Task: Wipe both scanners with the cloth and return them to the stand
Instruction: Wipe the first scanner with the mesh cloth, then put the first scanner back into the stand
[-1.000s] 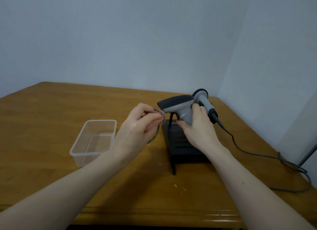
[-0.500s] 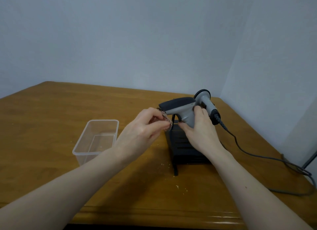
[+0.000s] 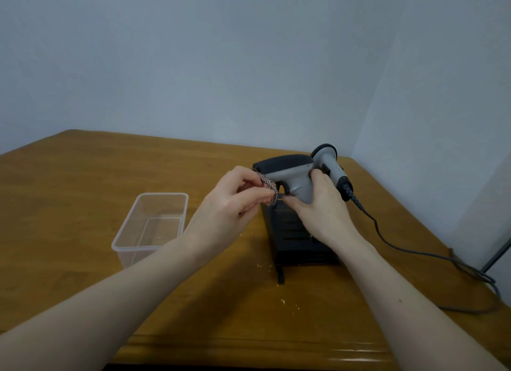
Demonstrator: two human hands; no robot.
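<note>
No legible text, label, brand, number or sign on either scanner, the stand, the container or the cloth.

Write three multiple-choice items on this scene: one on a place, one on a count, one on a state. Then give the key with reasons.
1. Where is the clear container? A left of the stand; B on the stand; C right of the cable.
2. How many scanners show? A one; B two; C three.
3. What does the left hand hold? A nothing; B the cable; C the cloth.

A: it sits on the table left of the stand.
B: the held scanner and the corded scanner.
C: its fingers pinch the cloth; the right hand grips the held scanner.
</note>
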